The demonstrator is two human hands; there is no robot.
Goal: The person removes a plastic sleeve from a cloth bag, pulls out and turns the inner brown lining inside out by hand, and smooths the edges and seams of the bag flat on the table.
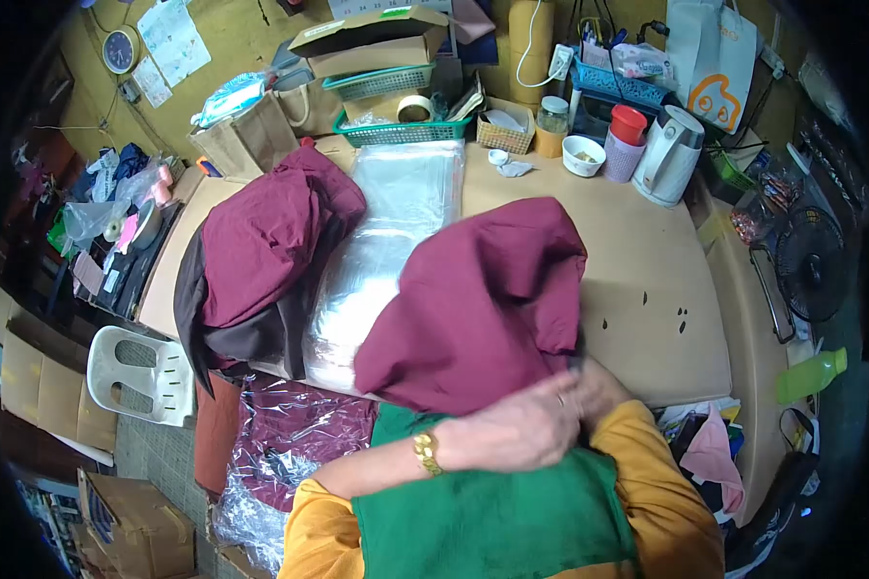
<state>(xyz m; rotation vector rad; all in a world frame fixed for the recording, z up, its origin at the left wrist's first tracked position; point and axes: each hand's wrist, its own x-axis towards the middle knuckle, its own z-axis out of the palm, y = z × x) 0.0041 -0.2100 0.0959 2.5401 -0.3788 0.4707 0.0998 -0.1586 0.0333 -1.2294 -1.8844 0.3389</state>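
Round wall clock [121, 50]: hangs on the yellowish wall [237, 39] at the upper left, beside pinned papers [173, 43].
White plastic chair [143, 374]: stands by the table's left edge, its moulded back pierced with slots; a brown cardboard box [140, 529] sits below it in the view.
Heap of maroon and black cloth [261, 241]: lies crumpled on the left of the tan-topped table [647, 261], its dark part hanging over the near edge.
Maroon cloth in shiny clear plastic [304, 434]: lies below the near table edge, under the heap.
Stack of flat clear plastic [401, 198]: lies in the middle of the table, just right of the heap; a green plastic basket [406, 132] stands behind it.
Loose maroon cloth [483, 309]: bunched and folded at the table's near side, overlapping the plastic stack, directly in front of the person's green apron [492, 511].
Left hand [526, 429]: blurred, with a gold-coloured watch [427, 454] at the wrist; reaches across to meet the other hand at the loose cloth's lower right corner.
Right hand [599, 391]: together with the left at that corner, partly hidden by it; whether either one grips the cloth I cannot tell.
White electric kettle [668, 159]: stands at the back right, beside a lilac cup-shaped container [623, 157] with a red top.
Black round fan [809, 265]: stands at the far right, above a light-green bottle [811, 376].
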